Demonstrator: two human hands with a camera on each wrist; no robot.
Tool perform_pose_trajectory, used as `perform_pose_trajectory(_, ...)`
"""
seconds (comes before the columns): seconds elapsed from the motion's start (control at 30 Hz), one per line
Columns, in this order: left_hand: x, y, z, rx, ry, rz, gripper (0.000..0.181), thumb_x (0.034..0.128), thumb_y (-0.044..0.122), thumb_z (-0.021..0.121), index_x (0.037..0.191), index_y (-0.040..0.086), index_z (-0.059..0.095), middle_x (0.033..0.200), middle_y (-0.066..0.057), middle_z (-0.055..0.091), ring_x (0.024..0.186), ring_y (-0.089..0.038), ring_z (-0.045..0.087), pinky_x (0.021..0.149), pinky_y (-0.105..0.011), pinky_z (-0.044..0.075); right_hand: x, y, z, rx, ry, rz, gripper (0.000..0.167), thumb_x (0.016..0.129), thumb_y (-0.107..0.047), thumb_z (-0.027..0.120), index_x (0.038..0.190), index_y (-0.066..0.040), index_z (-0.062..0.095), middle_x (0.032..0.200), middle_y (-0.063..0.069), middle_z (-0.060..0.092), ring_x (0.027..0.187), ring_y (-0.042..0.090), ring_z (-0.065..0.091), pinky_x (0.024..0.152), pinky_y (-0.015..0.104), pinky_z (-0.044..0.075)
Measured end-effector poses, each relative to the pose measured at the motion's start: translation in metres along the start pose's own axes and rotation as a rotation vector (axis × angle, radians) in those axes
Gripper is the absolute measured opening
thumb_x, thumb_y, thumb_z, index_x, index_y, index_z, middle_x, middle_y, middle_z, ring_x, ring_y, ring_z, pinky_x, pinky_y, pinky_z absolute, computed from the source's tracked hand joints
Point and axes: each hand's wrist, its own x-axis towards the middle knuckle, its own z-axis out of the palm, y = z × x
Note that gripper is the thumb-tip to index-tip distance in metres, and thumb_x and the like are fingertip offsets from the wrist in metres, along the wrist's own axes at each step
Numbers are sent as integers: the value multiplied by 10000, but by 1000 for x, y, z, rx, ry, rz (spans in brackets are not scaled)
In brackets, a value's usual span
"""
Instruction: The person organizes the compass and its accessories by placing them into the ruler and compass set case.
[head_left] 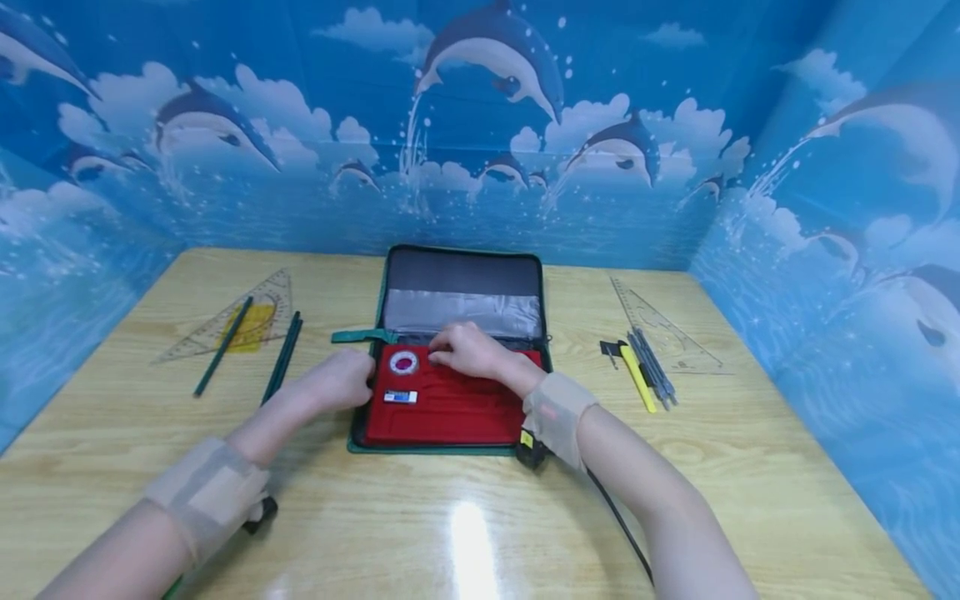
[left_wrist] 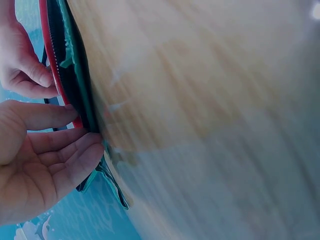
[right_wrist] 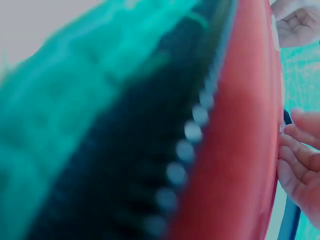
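Note:
A zip case [head_left: 465, 271] with green edging lies unfolded on the table, its dark lid at the back. In its base sits a red tray [head_left: 450, 425] with moulded recesses. The tray bears a round white-rimmed piece [head_left: 403, 362] and a small blue-and-white eraser [head_left: 401, 397]. My left hand [head_left: 341, 379] is at the case's left edge; in the left wrist view its thumb and fingers pinch the zipped side. On the tray's upper middle rests my right hand [head_left: 472, 350], its fingertips touching the red surface in the right wrist view. What lies under that palm is hidden.
At the left lie a set square [head_left: 281, 292], a yellow piece [head_left: 258, 325] and dark green pencils [head_left: 285, 354]. A yellow utility knife [head_left: 637, 379], grey pens [head_left: 652, 367] and another set square [head_left: 667, 329] lie at the right. A dolphin-print curtain [head_left: 465, 200] borders the table.

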Motion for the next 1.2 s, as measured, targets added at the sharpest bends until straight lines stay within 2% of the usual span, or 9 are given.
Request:
perform_pose_trajectory(0.23, 0, 1, -1, 20, -2, 3, 81, 826, -29, 595, 880, -28, 655, 760, -69, 609, 632, -167, 512, 562, -266, 428, 3, -2, 1, 6, 18, 20, 180, 886, -130, 631, 1039, -65, 701, 998, 56, 679, 914, 152, 620, 764, 257, 487)
perform_pose_trajectory(0.43, 0, 0, -2, 34, -5, -9, 86, 836, -12, 602, 902, -43, 649, 756, -77, 602, 646, -176, 518, 574, -270, 429, 7, -5, 3, -16, 6, -2, 154, 896, -108, 610, 1015, -56, 693, 973, 61, 679, 862, 141, 624, 739, 257, 486)
perform_pose_trajectory(0.63, 0, -3, 0, 48, 7, 15, 58, 821, -11, 614, 859, -32, 653, 750, -82, 612, 633, -179, 508, 569, -281, 427, 2, -6, 5, -60, -9, -15, 232, 923, -151, 577, 1120, -64, 661, 1079, 56, 658, 970, 145, 611, 822, 269, 481)
perform_pose_trajectory(0.7, 0, -4, 1, 53, 12, 19, 53, 812, -18, 614, 846, -26, 655, 748, -82, 614, 630, -178, 505, 568, -285, 428, -1, -5, 3, -51, -6, -6, 255, 930, -153, 564, 1155, -66, 644, 1105, 58, 651, 957, 144, 617, 820, 276, 483)
perform_pose_trajectory(0.83, 2, -3, 1, 44, -1, -1, 73, 826, -16, 609, 883, -31, 652, 763, -82, 614, 643, -175, 514, 577, -281, 435, -7, 0, -7, -36, 25, 36, 266, 935, -138, 550, 1175, -61, 632, 1116, 70, 648, 934, 150, 626, 802, 290, 489)
perform_pose_trajectory(0.97, 3, -1, 0, 36, -21, -21, 99, 843, -3, 604, 927, -36, 646, 768, -78, 606, 656, -175, 524, 585, -277, 438, -19, 13, -21, -61, 74, 109, 243, 922, -125, 567, 1135, -46, 654, 1058, 76, 667, 910, 162, 632, 793, 302, 493)
perform_pose_trajectory(1.2, 2, 0, -2, 8, -34, -2, 106, 844, -14, 597, 936, -41, 641, 760, -73, 601, 649, -173, 527, 582, -277, 437, -63, 57, -46, -114, 175, 264, 188, 891, -111, 606, 1019, 0, 689, 916, 110, 685, 831, 218, 638, 741, 358, 501)
